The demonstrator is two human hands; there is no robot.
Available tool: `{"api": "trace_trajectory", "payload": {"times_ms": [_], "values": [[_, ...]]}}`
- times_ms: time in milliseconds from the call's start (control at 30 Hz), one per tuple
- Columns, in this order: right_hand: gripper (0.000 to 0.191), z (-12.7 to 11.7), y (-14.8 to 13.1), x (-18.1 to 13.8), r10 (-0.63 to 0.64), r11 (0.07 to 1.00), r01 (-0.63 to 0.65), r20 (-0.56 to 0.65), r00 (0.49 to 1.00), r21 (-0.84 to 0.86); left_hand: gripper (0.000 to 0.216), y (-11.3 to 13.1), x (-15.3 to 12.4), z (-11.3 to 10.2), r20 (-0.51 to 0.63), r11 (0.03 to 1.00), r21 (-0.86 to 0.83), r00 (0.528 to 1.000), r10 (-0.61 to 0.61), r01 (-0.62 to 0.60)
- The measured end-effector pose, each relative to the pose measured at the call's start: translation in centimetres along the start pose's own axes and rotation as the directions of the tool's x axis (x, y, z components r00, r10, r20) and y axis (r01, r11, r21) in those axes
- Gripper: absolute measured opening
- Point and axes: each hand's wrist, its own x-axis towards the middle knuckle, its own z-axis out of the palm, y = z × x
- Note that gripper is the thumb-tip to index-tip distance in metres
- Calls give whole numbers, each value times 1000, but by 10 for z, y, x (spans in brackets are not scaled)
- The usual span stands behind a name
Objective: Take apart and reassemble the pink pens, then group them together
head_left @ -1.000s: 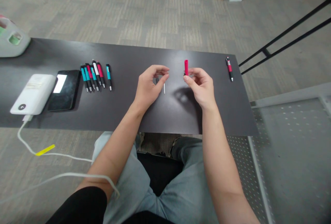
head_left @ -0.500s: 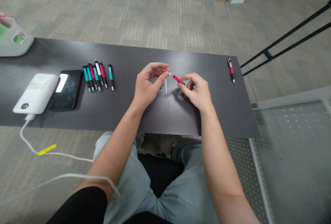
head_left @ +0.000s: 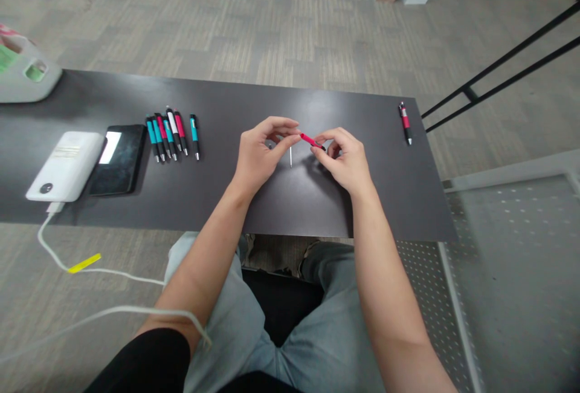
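the short red plastic pen barrel [head_left: 310, 140] is held above the middle of the long dark table [head_left: 281, 199], tilted, with its left end higher and its right end lower. the right hand [head_left: 345, 160] pinches the lower end between thumb and fingertips, so this hand is closed on the barrel. the left hand [head_left: 261, 152] is just beside the upper end, its thumb and forefinger narrow and touching or almost touching the barrel tip; if it holds some small part there i cannot tell, it is too small to see. a thin silver refill [head_left: 290, 156] is under the left fingers, near the table surface, close to both hands.

i think the risk here is a slip: the parts are small and smooth, and if the two hands do not align well, a piece may drop and roll on the table.

further left lie six pens in a row [head_left: 171, 135], then a black phone [head_left: 118, 159] and a white power bank [head_left: 66, 164] with cable. one red and black pen [head_left: 405, 123] lies well apart on the right.
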Motion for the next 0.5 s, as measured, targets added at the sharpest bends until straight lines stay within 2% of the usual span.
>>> {"api": "trace_trajectory", "payload": {"times_ms": [167, 500], "values": [[13, 0, 1, 1, 9, 999, -9, 9, 1000, -41, 12, 1, -1, -1, 3, 999, 28, 999, 37, -37], [7, 0, 6, 0, -37, 998, 36, -7, 999, -55, 31, 2, -1, -5, 57, 997, 76, 998, 23, -27]]}}
